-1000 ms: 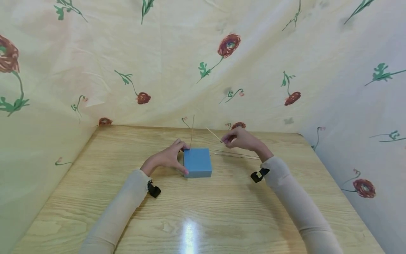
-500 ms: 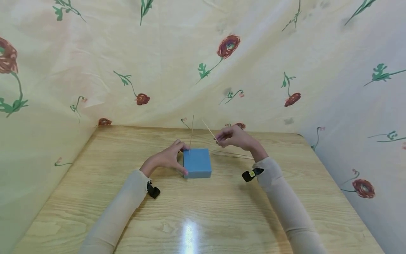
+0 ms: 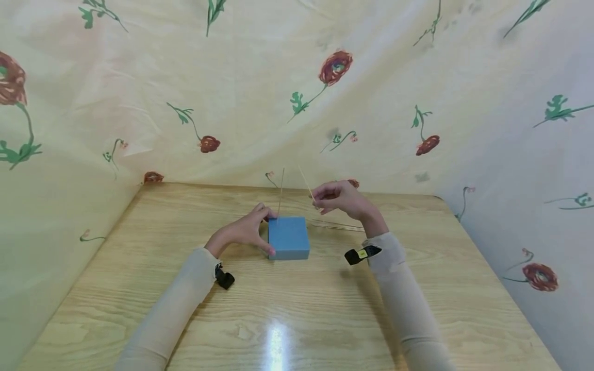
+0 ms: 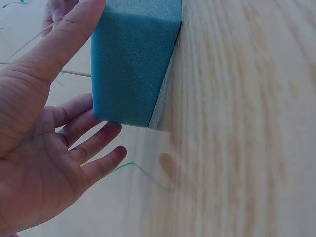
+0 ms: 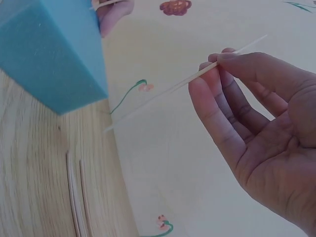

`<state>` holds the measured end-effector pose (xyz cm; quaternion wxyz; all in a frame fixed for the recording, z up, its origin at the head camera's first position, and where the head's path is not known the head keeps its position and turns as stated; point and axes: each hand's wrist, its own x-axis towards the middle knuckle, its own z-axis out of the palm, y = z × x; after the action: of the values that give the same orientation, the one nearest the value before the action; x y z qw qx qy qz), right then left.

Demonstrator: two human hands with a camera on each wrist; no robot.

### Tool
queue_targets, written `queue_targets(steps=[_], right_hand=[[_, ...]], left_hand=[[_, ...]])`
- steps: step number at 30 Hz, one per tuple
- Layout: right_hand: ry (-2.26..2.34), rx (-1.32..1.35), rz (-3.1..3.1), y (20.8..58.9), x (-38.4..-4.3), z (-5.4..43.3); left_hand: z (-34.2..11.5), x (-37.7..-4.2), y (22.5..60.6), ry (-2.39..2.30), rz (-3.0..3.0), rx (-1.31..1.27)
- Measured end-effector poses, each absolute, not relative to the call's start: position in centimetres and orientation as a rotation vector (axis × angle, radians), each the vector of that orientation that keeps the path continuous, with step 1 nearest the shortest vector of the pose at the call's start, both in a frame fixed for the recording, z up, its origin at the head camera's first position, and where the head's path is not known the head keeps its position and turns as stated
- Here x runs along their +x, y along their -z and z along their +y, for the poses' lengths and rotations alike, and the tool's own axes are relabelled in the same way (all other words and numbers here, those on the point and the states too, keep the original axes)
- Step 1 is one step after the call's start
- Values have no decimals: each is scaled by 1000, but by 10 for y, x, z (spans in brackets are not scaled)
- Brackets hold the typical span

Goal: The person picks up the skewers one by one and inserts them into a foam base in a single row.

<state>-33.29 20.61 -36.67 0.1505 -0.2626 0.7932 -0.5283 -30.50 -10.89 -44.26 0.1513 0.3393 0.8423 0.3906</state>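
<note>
A blue foam block (image 3: 289, 238) lies on the table, and my left hand (image 3: 247, 228) grips its left side, thumb at the near edge and fingers at the far corner. In the left wrist view the block (image 4: 131, 69) sits between thumb and fingers. One thin wooden skewer (image 3: 281, 190) stands nearly upright in the block by its far left corner. Up and to the right of the block, my right hand (image 3: 345, 200) pinches a second skewer (image 3: 304, 181) between thumb and fingertips, tilted with its upper end leaning left. That skewer (image 5: 158, 99) is clear of the block in the right wrist view.
Several loose skewers (image 3: 339, 225) lie on the wooden table (image 3: 297, 304) just right of the block, partly under the right hand. Behind the table and along both sides hangs a flowered cloth (image 3: 260, 103).
My right hand has moved left toward the block, and the skewer in it has swung more upright. The left hand and the block have stayed where they were.
</note>
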Motion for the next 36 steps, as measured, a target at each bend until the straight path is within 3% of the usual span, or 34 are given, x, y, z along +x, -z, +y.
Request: queue_targets(steps=[24,36], right_hand=[[1945,-793,2120,384,-321,161],[1933,-817,2259,387,-319,147]], left_hand=[[-108,-306,446,-1108,2431,970],[-109,-308,446,-1123,2434,961]])
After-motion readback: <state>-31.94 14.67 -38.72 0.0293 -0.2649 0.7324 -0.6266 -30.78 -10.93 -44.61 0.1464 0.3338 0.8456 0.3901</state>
